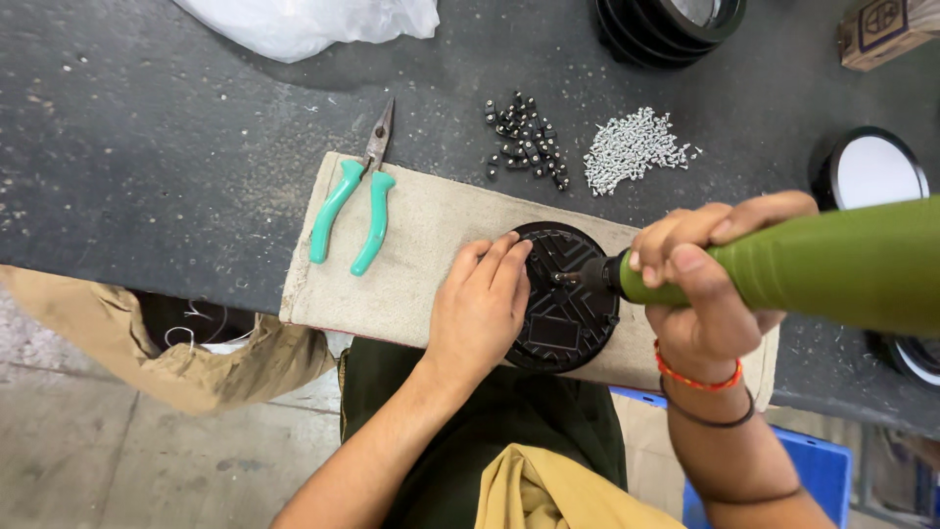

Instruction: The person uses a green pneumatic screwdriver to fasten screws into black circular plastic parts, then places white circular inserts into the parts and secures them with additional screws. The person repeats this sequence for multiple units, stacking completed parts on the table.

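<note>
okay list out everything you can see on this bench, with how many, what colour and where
Disc: one, black, round, on the cloth under both hands.
Cloth: one, beige, at the bench's near edge.
Driver: one, green, tip on the disc.
Pliers: one pair, teal handles, on the cloth's left end.
Black screws: a pile, beyond the cloth.
Silver screws: a pile, right of the black ones.
Bag: one, white plastic, far left.
Rings: a black stack, far edge.
Box: one, brown, far right corner.
Lids: two, black-rimmed white, right side.
Crate: one, blue, below the bench.
Bench: dark grey.
Left hand: flat on the disc.
Right hand: gripping the driver.
</note>
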Demonstrator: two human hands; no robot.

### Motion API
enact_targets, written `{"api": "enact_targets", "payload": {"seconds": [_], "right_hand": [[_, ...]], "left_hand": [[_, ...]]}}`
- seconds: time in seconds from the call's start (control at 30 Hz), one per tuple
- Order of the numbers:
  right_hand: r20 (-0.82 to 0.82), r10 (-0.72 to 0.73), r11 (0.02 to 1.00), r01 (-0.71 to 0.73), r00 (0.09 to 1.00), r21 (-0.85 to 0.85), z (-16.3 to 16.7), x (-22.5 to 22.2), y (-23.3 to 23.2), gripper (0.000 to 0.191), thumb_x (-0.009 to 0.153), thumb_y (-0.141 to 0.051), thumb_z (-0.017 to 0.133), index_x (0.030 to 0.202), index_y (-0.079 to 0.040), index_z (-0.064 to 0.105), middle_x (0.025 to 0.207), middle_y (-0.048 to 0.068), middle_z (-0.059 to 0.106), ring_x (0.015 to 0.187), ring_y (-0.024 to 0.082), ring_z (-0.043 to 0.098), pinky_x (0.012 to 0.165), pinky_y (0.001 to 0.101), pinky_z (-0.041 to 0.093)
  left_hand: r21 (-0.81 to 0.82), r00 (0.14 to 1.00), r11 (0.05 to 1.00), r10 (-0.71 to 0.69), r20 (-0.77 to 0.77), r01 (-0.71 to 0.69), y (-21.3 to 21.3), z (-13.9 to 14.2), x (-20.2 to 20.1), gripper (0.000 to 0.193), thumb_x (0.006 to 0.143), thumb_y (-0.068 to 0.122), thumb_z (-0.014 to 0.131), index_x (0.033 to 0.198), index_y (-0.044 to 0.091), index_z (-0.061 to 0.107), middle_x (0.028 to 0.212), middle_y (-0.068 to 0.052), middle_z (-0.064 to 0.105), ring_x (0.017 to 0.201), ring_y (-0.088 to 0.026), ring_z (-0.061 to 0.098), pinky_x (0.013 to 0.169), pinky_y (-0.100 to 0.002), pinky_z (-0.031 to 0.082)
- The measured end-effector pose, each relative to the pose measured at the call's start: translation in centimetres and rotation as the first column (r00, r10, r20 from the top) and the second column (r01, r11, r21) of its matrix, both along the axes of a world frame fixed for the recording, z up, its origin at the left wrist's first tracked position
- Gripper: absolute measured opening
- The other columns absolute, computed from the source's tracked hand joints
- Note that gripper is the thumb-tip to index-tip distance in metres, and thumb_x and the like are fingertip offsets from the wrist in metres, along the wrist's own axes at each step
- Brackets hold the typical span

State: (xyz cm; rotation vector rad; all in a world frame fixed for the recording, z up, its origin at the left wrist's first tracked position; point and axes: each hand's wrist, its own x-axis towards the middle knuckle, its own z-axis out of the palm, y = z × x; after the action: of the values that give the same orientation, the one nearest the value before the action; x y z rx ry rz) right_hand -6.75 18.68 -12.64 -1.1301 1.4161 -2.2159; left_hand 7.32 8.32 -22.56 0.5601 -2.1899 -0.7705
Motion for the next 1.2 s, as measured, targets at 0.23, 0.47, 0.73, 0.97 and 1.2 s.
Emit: {"api": "enact_targets", "payload": {"seconds": [0.23,0.47,0.73,0.97,1.2], "right_hand": [[-0.045,0.080,0.997,-0.080,0.996,0.011,1.7,-1.5,0.3,0.024,0.098,0.001,0.060,0.113,-0.002,0.043,0.076,0.014,0.054,0.060,0.023,0.055,0.066,0.0350,0.055],[-0.153,0.030,0.999,-0.037,0.988,-0.040,3.3,-3.2,2.8,0.031,0.105,-0.020,0.068,0.121,-0.002,0.049,0.091,0.018,0.059,0.075,0.027,0.059,0.078,0.0373,0.054],[-0.021,-0.028,0.992,0.026,0.999,-0.122,-1.4,-5.7,6.6,0.060,0.101,-0.054,0.068,0.133,-0.005,0.053,0.113,0.013,0.066,0.102,0.024,0.066,0.091,0.0396,0.056],[0.161,-0.175,0.982,0.161,0.971,0.101,-10.3,-7.9,8.3,0.026,0.116,-0.029,0.054,0.123,-0.004,0.054,0.106,0.012,0.067,0.094,0.023,0.066,0.092,0.0370,0.055],[0.093,-0.277,0.909,0.229,0.956,0.350,-14.0,-8.3,7.9,0.016,0.106,-0.012,0.061,0.117,-0.001,0.060,0.103,0.008,0.070,0.090,0.014,0.066,0.084,0.0272,0.055]], "left_hand": [[-0.004,0.996,0.996,-0.084,0.026,0.084,0.3,0.5,1.3,0.036,0.091,0.008,0.071,0.126,0.000,0.062,0.141,-0.015,0.062,0.119,-0.035,0.060,0.103,-0.041,0.051],[-0.101,0.953,0.957,-0.254,0.166,0.272,2.8,2.5,6.7,0.088,0.061,0.041,0.082,0.134,-0.002,0.058,0.150,-0.026,0.043,0.128,-0.048,0.048,0.105,-0.050,0.045],[-0.169,0.967,0.956,-0.249,-0.047,0.238,0.9,4.4,6.3,0.052,0.079,0.023,0.083,0.123,0.004,0.064,0.122,-0.015,0.066,0.108,-0.037,0.065,0.095,-0.044,0.055],[0.306,0.979,0.950,-0.113,0.169,0.057,-5.0,6.0,-1.2,0.027,0.089,0.032,0.074,0.102,0.009,0.076,0.083,-0.018,0.074,0.076,-0.034,0.073,0.069,-0.042,0.057],[0.059,0.999,0.997,-0.047,0.020,0.046,-13.8,6.3,-11.3,0.028,0.095,0.032,0.063,0.105,0.009,0.076,0.099,-0.017,0.075,0.093,-0.037,0.071,0.082,-0.044,0.055]]}}
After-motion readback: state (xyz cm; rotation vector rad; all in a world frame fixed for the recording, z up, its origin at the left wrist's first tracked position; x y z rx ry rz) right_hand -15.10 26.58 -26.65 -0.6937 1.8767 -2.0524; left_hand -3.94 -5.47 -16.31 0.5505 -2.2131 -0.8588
